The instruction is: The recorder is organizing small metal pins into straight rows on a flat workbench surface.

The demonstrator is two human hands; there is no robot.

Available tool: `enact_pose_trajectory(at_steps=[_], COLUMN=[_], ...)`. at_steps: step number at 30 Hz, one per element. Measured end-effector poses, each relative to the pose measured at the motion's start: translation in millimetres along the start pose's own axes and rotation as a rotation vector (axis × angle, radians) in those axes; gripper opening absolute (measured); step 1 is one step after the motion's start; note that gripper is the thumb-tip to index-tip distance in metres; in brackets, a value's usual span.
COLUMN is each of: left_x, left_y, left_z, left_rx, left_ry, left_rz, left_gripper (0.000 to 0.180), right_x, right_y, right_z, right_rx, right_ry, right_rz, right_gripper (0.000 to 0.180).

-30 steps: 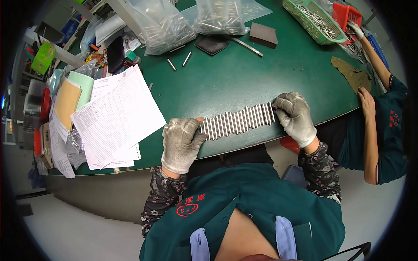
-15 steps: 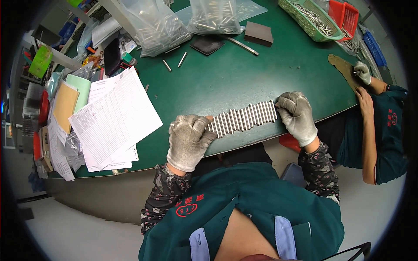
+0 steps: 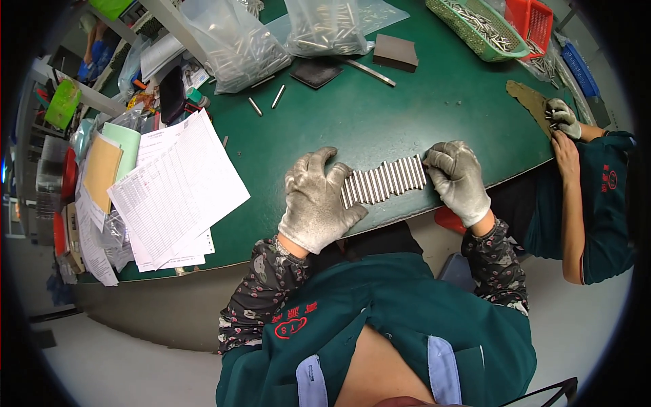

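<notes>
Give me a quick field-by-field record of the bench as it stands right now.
Workpiece: row of metal pins, side by side, ends uneven
Surface: green table
Left hand: left hand, gloved, thumb and fingers spread, at the row's left end
Right hand: right hand, gloved, fingers curled, at the row's right end
Left side: printed papers
Far side: clear bags of metal pieces, dark block, two loose pins
Right side: green basket of metal pieces; co-worker's gloved hand by a brown sheet
</notes>
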State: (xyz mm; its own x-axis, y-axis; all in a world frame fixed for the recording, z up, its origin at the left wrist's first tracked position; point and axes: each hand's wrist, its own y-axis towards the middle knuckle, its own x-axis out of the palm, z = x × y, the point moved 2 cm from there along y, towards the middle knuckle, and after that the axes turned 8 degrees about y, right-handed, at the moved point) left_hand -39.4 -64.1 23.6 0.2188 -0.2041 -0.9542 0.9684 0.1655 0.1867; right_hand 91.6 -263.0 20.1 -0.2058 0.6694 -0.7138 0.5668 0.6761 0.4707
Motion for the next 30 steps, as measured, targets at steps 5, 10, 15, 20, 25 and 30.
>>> enact_pose_trajectory(at_steps=[5,10,15,20,25,30], left_x=[1.3,-1.9,-18.0,-9.4,-14.9,-8.4], left_y=[1.9,-0.7,-12.2,-31.1,-55.7,-79.6], left_z=[-1.2,-0.7,21.2,24.1,22.6,11.7], left_rx=[0.068,0.103,0.437,0.489,0.387,0.203], left_ry=[-0.040,-0.070,-0.154,-0.209,-0.359,-0.492], left_rz=[0.044,0.160,0.475,0.577,0.445,0.339], left_gripper=[0.052,0.051,0.052,0.053,0.063,0.052], right_x=[-1.4,-6.5,18.8,46.1,40.6,40.0], right_y=[-1.4,0.8,-5.1,-28.6,-23.5,-17.7], right_z=[1.8,-3.4,-70.4,-84.1,-94.9,-97.4], right_rx=[0.013,0.050,0.473,0.637,0.616,0.608], right_ry=[0.031,0.144,0.854,1.347,1.349,1.223], right_rz=[0.012,0.060,-0.503,-0.451,-0.597,-0.773], right_gripper=[0.012,0.017,0.047,0.032,0.032,0.027])
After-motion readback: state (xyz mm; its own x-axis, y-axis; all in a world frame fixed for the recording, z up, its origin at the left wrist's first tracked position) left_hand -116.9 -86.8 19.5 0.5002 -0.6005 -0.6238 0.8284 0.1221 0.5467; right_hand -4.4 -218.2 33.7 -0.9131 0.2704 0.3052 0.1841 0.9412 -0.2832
